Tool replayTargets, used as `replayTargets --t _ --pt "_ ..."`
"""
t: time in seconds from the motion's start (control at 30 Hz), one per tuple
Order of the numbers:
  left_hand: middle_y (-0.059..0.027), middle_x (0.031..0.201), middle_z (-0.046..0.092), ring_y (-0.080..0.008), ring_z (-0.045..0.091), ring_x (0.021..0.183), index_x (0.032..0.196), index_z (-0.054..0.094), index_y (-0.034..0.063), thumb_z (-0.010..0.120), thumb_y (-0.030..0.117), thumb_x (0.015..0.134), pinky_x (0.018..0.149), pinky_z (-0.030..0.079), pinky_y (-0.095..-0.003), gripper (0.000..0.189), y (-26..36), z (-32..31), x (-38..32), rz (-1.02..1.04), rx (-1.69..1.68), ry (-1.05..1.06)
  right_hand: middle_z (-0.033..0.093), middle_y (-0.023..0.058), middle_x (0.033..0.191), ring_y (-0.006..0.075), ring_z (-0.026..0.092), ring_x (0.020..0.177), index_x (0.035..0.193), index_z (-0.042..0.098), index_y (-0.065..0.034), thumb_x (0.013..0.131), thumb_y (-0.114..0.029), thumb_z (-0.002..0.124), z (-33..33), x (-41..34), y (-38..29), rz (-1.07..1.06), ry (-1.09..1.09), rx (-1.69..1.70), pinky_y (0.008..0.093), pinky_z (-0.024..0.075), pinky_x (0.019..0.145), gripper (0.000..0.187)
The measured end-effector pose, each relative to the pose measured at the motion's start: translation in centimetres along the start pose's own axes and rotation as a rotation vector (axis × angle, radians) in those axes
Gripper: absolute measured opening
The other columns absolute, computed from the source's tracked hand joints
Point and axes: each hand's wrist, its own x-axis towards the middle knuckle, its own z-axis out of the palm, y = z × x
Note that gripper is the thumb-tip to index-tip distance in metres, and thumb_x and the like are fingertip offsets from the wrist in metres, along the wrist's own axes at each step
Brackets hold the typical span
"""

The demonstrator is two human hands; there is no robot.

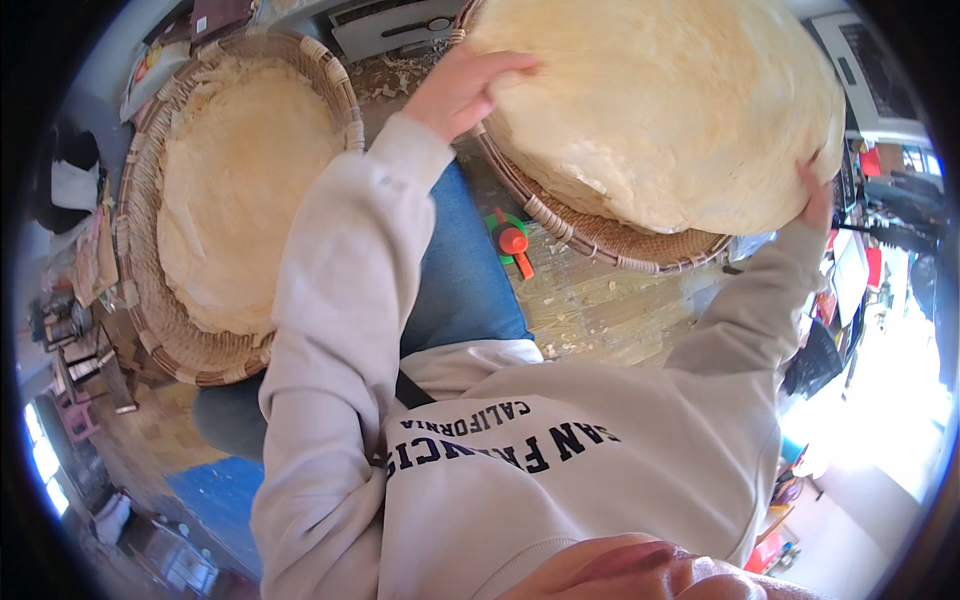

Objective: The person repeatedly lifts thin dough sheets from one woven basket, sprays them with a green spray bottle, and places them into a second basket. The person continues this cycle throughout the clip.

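Observation:
A large, round, pale yellow stack of thin flatbread-like sheets point(660, 112) lies tilted over a woven basket point(622, 236) at the upper right, overhanging part of its rim. At the stack's left edge, my left hand point(465, 86) holds on with its fingers over the top. My right hand point(816, 191) grips the right edge; part of it is hidden beneath or behind the sheets. Another oval woven basket point(142, 300) at the left holds a similar stack of sheets point(240, 202) with ragged, folded edges.
On the wooden floor point(600, 315), scattered with pale crumbs, a red and green plastic object point(513, 240) lies between my leg and the right basket. White appliance-like panels stand at the top and upper right. Clutter and a pink stool point(77, 414) are at the sides.

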Motion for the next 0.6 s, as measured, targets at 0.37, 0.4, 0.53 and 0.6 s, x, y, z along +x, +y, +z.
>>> replayTargets --t 0.37,0.4,0.53,0.6 --pt "-0.0197 0.121 0.055 -0.0255 0.058 0.106 0.127 0.043 -0.0098 0.082 0.015 0.066 0.087 0.049 -0.0331 0.077 -16.6 -4.3 10.1 -0.17 0.715 0.533 0.063 0.0122 0.111 0.0255 0.063 0.097 0.123 0.052 0.0016 0.076 -0.003 0.07 -10.9 -0.1 26.6 0.498 0.167 -0.078 0.036 0.0517 0.084 0.05" --pt "-0.0205 0.122 0.054 -0.0255 0.058 0.106 0.127 0.043 -0.0101 0.082 0.016 0.066 0.087 0.049 -0.0332 0.077 -17.3 -4.8 9.8 -0.177 0.725 0.54 0.063 0.0115 0.109 0.0242 0.063 0.094 0.122 0.054 0.0016 0.075 -0.004 0.072 -10.9 -0.4 27.2 0.512 0.202 -0.11 0.0349 0.052 0.081 0.05" --pt "-0.0227 0.125 0.053 -0.0256 0.058 0.107 0.128 0.042 -0.0103 0.08 0.018 0.069 0.088 0.048 -0.0338 0.076 -18.8 -6.0 9.8 -0.098 0.752 0.483 0.063 0.0122 0.111 0.0254 0.063 0.097 0.121 0.053 0.0016 0.077 -0.001 0.069 -10.5 -0.4 27.0 0.388 0.219 -0.052 0.0355 0.0522 0.083 0.046" --pt "-0.0226 0.125 0.053 -0.0253 0.058 0.107 0.128 0.041 -0.0101 0.08 0.018 0.07 0.087 0.049 -0.0335 0.075 -19.0 -5.7 10.3 -0.064 0.762 0.453 0.063 0.0127 0.111 0.0275 0.063 0.099 0.12 0.053 -0.0001 0.077 0.001 0.069 -10.1 -0.4 26.4 0.229 0.153 0.043 0.0371 0.0517 0.087 0.046"
